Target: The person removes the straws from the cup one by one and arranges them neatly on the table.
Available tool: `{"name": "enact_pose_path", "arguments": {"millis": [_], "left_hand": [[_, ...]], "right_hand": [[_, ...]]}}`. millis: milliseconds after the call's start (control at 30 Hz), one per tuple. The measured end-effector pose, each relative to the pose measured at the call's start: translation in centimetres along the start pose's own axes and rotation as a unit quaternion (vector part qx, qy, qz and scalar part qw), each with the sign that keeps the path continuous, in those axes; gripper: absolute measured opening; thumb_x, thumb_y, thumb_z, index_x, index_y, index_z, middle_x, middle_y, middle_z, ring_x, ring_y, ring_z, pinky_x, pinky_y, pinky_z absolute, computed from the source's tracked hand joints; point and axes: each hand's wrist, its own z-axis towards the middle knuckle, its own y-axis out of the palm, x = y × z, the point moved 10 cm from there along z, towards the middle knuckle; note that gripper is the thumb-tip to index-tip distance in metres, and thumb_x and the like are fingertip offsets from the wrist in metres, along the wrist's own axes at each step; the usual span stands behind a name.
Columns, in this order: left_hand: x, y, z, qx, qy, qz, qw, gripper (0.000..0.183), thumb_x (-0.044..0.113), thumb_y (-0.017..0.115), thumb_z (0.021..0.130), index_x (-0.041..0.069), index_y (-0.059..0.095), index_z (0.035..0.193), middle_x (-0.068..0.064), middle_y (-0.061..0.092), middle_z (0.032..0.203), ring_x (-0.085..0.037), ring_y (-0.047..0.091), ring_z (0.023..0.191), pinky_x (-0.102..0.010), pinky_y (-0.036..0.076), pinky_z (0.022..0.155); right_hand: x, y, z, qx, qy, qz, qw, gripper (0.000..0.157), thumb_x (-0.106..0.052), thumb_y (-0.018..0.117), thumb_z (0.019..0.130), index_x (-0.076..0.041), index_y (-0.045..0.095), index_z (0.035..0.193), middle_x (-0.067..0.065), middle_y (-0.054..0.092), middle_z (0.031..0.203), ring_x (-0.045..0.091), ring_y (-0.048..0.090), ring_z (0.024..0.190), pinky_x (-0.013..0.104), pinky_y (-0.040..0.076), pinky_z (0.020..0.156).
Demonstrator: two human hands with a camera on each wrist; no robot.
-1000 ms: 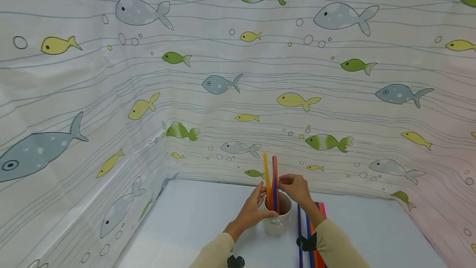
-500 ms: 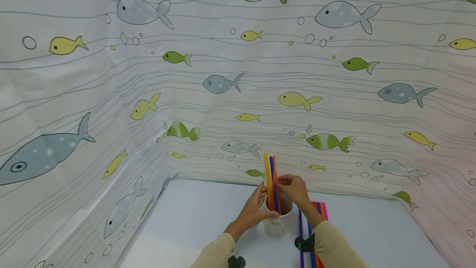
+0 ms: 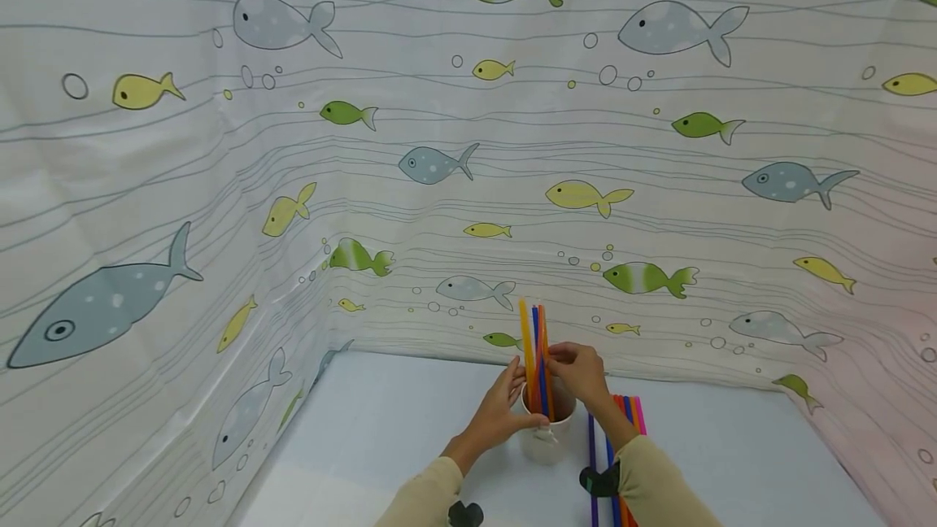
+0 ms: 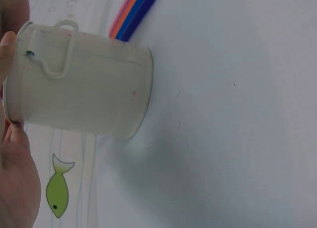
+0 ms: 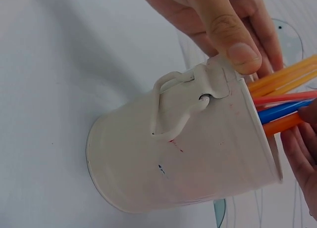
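Observation:
A white metal pail (image 3: 543,450) with small side handles stands upright on the table. My left hand (image 3: 498,415) holds it at the rim, thumb on the near side and fingers round the far left; the thumb (image 5: 242,55) shows large in the right wrist view. Several long, straw-like sticks (image 3: 540,356), yellow, red, blue and orange, rise out of the pail. My right hand (image 3: 583,372) is over the pail's right rim, its fingertips pinching an orange stick (image 5: 281,124) among them. The lower ends of the sticks are hidden inside the pail.
Right of the pail, more sticks (image 3: 613,429) in purple, blue, orange, red and pink lie on the white table (image 3: 366,429), partly under my right forearm. A fish-patterned curtain (image 3: 439,210) encloses the back and sides.
The blue stick has shifted left and now leans beside the yellow one, apart from the orange stick. My hands have stayed nearly in place, the right fingertips moving only slightly.

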Motion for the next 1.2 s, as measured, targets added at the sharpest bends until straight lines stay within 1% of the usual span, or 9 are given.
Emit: {"name": "enact_pose_path", "arguments": {"millis": [133,233,400,533,733,800,967,1100,1200], "left_hand": [[0.2,0.0,0.3,-0.003,0.002,-0.005,1.0000,0.103,0.027,0.079,0.082,0.015,0.010,0.157,-0.004,0.041,0.147,-0.017,0.041,0.136,-0.032,0.035,0.110],[0.1,-0.1,0.4,-0.001,-0.001,-0.008,1.0000,0.103,0.026,0.079,0.082,0.016,0.011,0.157,-0.003,0.041,0.147,-0.015,0.041,0.136,-0.031,0.035,0.110],[0.1,-0.1,0.5,0.002,0.002,-0.011,0.9999,0.104,0.026,0.080,0.081,0.013,0.011,0.157,-0.005,0.042,0.147,-0.018,0.041,0.136,-0.033,0.036,0.109],[0.1,0.0,0.5,0.000,0.003,-0.010,0.9999,0.104,0.028,0.080,0.081,0.014,0.010,0.157,-0.005,0.042,0.147,-0.018,0.041,0.136,-0.033,0.035,0.110],[0.3,-0.1,0.6,0.002,-0.003,0.000,1.0000,0.108,0.041,0.079,0.078,0.013,0.011,0.157,-0.004,0.042,0.147,-0.016,0.041,0.136,-0.031,0.035,0.110],[0.4,-0.1,0.7,0.002,-0.003,0.000,1.0000,0.109,0.041,0.079,0.078,0.013,0.010,0.157,-0.004,0.042,0.147,-0.017,0.040,0.136,-0.032,0.035,0.110],[0.3,-0.2,0.7,0.001,-0.005,-0.007,1.0000,0.106,0.032,0.080,0.080,0.011,0.010,0.157,-0.005,0.041,0.148,-0.018,0.040,0.137,-0.033,0.034,0.110],[0.0,0.1,0.6,-0.003,-0.011,-0.004,0.9999,0.108,0.035,0.080,0.079,0.008,0.009,0.157,-0.006,0.040,0.148,-0.019,0.039,0.137,-0.033,0.034,0.110],[-0.2,0.2,0.5,-0.005,-0.013,-0.003,0.9999,0.111,0.038,0.080,0.078,0.007,0.009,0.157,-0.006,0.041,0.148,-0.019,0.040,0.137,-0.033,0.034,0.110]], "right_hand": [[-0.5,-0.5,0.1,0.007,-0.005,0.000,1.000,0.022,-0.008,0.073,0.086,-0.001,0.072,0.107,0.008,0.071,0.092,0.020,0.068,0.083,0.035,0.060,0.075],[-0.6,-0.6,0.1,0.011,-0.008,0.003,1.000,0.022,-0.009,0.074,0.085,-0.002,0.072,0.106,0.008,0.072,0.092,0.021,0.068,0.083,0.034,0.060,0.075],[-0.7,-0.9,0.1,0.014,-0.015,0.008,1.000,0.022,-0.009,0.075,0.084,-0.002,0.073,0.105,0.008,0.072,0.091,0.021,0.069,0.081,0.032,0.060,0.071],[-1.2,-1.6,0.1,0.013,-0.034,0.010,0.999,0.022,-0.008,0.075,0.084,0.000,0.072,0.104,0.009,0.072,0.091,0.021,0.070,0.079,0.033,0.060,0.071],[-3.0,-3.7,0.6,0.020,-0.057,-0.009,0.998,0.023,-0.010,0.073,0.087,-0.003,0.072,0.108,0.008,0.072,0.094,0.021,0.069,0.083,0.034,0.060,0.074],[-3.6,-4.4,0.8,0.024,-0.068,-0.013,0.997,0.024,-0.012,0.073,0.087,-0.003,0.071,0.109,0.009,0.072,0.096,0.022,0.069,0.084,0.034,0.060,0.075],[-4.7,-6.3,1.2,0.027,-0.081,0.000,0.996,0.026,-0.015,0.073,0.088,-0.004,0.071,0.111,0.010,0.072,0.100,0.023,0.070,0.088,0.036,0.059,0.077],[-5.7,-7.8,1.2,0.031,-0.087,0.009,0.996,0.028,-0.018,0.073,0.089,-0.003,0.070,0.113,0.011,0.071,0.103,0.024,0.069,0.091,0.036,0.059,0.080],[-6.4,-9.2,1.4,0.038,-0.094,0.012,0.995,0.031,-0.019,0.073,0.090,-0.002,0.069,0.115,0.013,0.071,0.104,0.024,0.069,0.092,0.030,0.058,0.079]]}}
